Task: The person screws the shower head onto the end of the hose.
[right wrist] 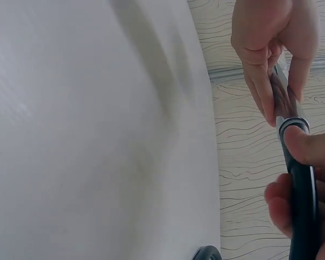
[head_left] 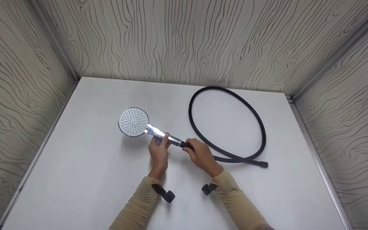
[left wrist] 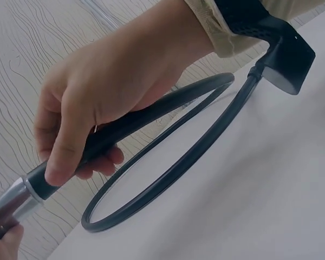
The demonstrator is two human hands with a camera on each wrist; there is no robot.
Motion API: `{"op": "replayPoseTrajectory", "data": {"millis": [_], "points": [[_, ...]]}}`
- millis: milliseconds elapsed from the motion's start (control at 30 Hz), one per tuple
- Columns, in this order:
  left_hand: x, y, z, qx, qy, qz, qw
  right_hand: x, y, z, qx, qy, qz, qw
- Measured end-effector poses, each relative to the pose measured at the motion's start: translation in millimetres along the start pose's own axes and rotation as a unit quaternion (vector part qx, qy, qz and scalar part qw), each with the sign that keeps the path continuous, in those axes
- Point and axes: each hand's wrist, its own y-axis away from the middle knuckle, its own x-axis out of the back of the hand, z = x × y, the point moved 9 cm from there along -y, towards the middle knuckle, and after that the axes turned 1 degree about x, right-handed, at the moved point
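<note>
A chrome hand shower (head_left: 133, 121) is held over the table, its round, dotted spray face turned up. My left hand (head_left: 159, 155) grips its shiny handle (head_left: 174, 140) near the lower end, thumb on top. Against that end sits the black end of a shower hose (head_left: 263, 134), pinched between the thumb and fingers of my right hand (head_left: 202, 155). In the left wrist view the hose's black end (left wrist: 40, 181) meets the chrome collar (left wrist: 27, 197) in line. The right wrist view has the left hand (right wrist: 276, 38) around the handle and the right thumb (right wrist: 306, 146) right at the joint.
Behind the right hand the hose lies in a large loop on the white table (head_left: 91, 179), its free end (head_left: 262, 164) pointing right. Wood-grain patterned panels (head_left: 171, 41) enclose the table at the back and both sides. Black camera mounts (head_left: 168, 195) are strapped to both wrists.
</note>
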Motion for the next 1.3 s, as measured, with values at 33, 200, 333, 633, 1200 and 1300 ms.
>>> {"op": "replayPoseTrajectory", "data": {"millis": [33, 200, 333, 633, 1200, 1300], "points": [[0.0, 0.1, 0.2, 0.000, -0.003, -0.007, 1.0000, -3, -0.4, 2, -0.004, -0.006, -0.018, 0.9998], [1.2, 1.1, -0.3, 0.004, -0.005, -0.022, 0.9997, -13, -1.5, 13, -0.063, -0.043, -0.109, 0.9912], [4.7, -0.4, -2.8, 0.005, 0.003, 0.004, 1.0000, -13, 0.6, 15, -0.088, -0.054, -0.092, 0.9904], [4.0, 2.4, -9.0, 0.011, 0.008, 0.023, 0.9996, -2, 3.1, 2, -0.028, 0.003, 0.008, 0.9996], [8.4, 3.0, -9.9, 0.016, 0.014, 0.026, 0.9994, -10, 3.3, 15, -0.112, -0.052, -0.108, 0.9864], [10.3, 3.6, -10.9, 0.022, 0.018, 0.040, 0.9988, -7, 3.8, 10, -0.096, -0.007, -0.082, 0.9919]]}}
